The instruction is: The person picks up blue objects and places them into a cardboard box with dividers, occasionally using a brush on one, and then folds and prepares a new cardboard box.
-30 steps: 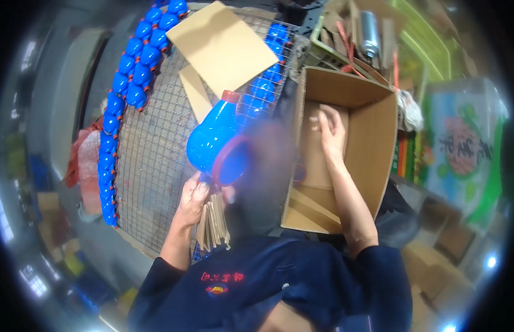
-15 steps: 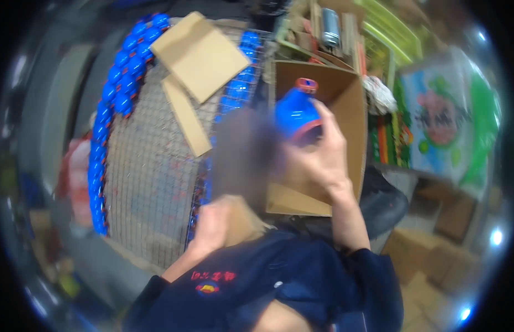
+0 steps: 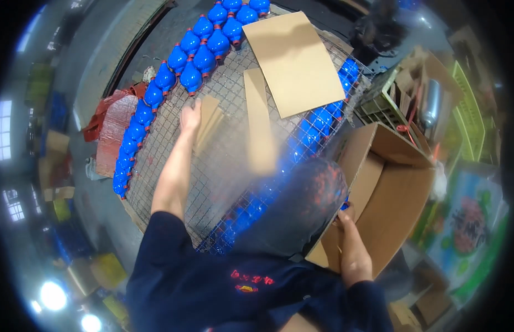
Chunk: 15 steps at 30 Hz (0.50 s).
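Observation:
My left hand [image 3: 190,115] reaches over the wire rack [image 3: 177,152], closed on a few narrow cardboard strips [image 3: 208,126]. Just beyond it, shiny blue bulb-shaped pieces [image 3: 190,77] with red ends stand in rows along the rack's left and far side. My right hand [image 3: 350,217] is closed at the left wall of an open cardboard box [image 3: 403,202]. A bit of blue [image 3: 344,206] shows at its fingertips; the box wall and fingers hide the rest, so what it holds cannot be made out.
On the rack lie a cardboard sheet [image 3: 293,63] and a long cardboard strip [image 3: 258,122]. More blue pieces [image 3: 312,130] line its right side. My dark-clothed knee [image 3: 301,205] is between rack and box. A crate [image 3: 381,105] with a metal can [image 3: 431,102] stands beyond the box.
My left hand has carried the cardboard from near my body out over the rack. My right hand has gone from holding a blue piece over the box to the box's left wall. The view has turned.

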Available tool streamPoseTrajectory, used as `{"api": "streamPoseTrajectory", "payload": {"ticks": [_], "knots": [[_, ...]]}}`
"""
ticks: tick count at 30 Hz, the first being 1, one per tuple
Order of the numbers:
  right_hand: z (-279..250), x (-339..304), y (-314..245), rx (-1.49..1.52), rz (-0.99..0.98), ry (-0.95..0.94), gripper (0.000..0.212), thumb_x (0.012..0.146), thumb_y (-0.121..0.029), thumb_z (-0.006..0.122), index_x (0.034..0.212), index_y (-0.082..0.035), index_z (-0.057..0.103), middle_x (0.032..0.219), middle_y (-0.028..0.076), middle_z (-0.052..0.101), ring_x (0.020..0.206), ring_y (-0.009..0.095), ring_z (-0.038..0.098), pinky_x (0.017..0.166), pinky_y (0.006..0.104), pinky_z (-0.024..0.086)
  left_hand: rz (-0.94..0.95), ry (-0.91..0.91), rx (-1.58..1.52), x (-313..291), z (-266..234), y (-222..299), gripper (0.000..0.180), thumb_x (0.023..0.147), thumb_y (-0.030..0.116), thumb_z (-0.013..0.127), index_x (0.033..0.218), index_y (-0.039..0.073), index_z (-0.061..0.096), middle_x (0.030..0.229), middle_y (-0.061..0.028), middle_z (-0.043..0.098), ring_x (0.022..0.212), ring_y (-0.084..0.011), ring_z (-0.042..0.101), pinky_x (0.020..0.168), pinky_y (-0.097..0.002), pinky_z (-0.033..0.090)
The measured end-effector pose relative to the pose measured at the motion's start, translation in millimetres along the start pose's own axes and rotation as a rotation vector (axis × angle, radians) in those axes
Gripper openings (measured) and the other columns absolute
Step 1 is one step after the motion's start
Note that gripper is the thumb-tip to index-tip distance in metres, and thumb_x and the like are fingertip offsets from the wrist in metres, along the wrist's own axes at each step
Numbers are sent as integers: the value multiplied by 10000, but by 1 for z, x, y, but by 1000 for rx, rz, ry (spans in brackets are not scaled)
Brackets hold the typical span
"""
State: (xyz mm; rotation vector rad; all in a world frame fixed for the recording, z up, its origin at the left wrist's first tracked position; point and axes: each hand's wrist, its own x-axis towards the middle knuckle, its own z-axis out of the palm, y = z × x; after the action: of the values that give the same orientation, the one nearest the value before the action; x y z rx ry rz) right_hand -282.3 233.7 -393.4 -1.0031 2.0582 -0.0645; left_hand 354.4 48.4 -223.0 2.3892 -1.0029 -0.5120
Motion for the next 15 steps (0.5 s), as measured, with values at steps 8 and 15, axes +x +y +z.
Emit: {"api": "streamPoseTrajectory", "payload": {"ticks": [8,15], "knots": [[-7,23,7,-1,-192,-191,918,653,-106,818,1438,0,355,1361,237,494,1243,365,510,1083,396,404,-159,-70,174,139,28,-94,711,934,599,459,1241,-35,556,1216,-294,610,1135,-426,597,958,-497,465],[-115,-42,-153,499,-440,287,545,925,-23,592,1433,12,398,1396,189,501,1250,257,535,1019,335,448,-573,-486,-1108,-18,-11,-78,444,993,514,446,1018,105,615,897,-82,628,633,-252,621,572,-394,510]]}}
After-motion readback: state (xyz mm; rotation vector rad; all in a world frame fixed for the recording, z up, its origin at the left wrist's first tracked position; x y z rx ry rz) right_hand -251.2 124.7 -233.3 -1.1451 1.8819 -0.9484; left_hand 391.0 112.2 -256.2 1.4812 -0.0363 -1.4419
